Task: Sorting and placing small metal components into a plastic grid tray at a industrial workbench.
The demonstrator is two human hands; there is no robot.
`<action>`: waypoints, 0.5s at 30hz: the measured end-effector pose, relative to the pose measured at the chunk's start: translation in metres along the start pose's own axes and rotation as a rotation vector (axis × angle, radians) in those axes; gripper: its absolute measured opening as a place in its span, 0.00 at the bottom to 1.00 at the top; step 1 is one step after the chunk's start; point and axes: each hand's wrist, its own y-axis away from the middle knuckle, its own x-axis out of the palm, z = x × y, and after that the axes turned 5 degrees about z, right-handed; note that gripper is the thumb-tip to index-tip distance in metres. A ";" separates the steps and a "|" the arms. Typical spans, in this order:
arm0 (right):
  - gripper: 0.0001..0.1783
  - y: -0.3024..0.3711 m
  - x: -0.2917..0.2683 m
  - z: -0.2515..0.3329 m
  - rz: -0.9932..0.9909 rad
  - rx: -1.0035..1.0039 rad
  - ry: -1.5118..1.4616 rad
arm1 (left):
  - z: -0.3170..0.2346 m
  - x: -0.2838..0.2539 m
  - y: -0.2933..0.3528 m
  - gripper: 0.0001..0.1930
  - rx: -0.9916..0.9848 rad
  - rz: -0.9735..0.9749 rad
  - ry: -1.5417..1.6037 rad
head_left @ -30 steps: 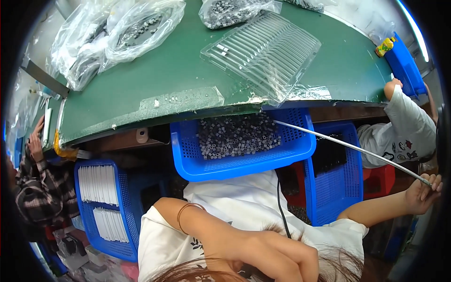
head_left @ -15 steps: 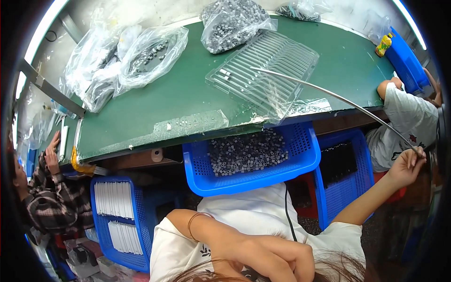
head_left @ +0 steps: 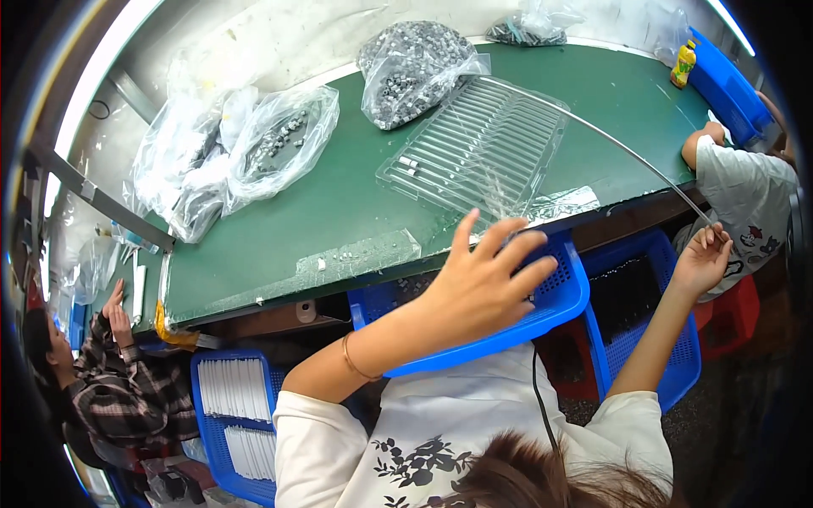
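A long, thin, silvery rod (head_left: pixel 631 152) slants away and leftward from the right hand (head_left: pixel 703 256), whose fingers pinch its near end, over the green surface (head_left: pixel 360 199) toward the clear ribbed plastic tray (head_left: pixel 483 140); the left hand (head_left: pixel 484 286), fingers spread, hovers farther from it, above the blue perforated plastic basket (head_left: pixel 555 320).

We see bright strip lights (head_left: pixel 733 28) at upper left and upper right, glare on clear bags (head_left: pixel 161 173), shadow beneath the counter (head_left: pixel 356 207) (edges bend into black).
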 end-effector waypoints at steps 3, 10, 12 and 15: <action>0.11 -0.007 0.000 -0.021 -0.098 -0.028 0.086 | 0.034 0.027 0.002 0.22 -0.151 0.078 -0.128; 0.10 -0.016 0.015 -0.072 0.127 0.148 0.208 | 0.078 0.010 0.026 0.12 -0.103 -0.025 -0.215; 0.09 -0.019 0.036 -0.088 0.279 0.373 0.402 | 0.096 0.001 0.040 0.10 -0.103 -0.005 -0.211; 0.09 -0.026 0.051 -0.108 0.402 0.515 0.587 | 0.112 -0.013 0.059 0.10 -0.168 0.047 -0.199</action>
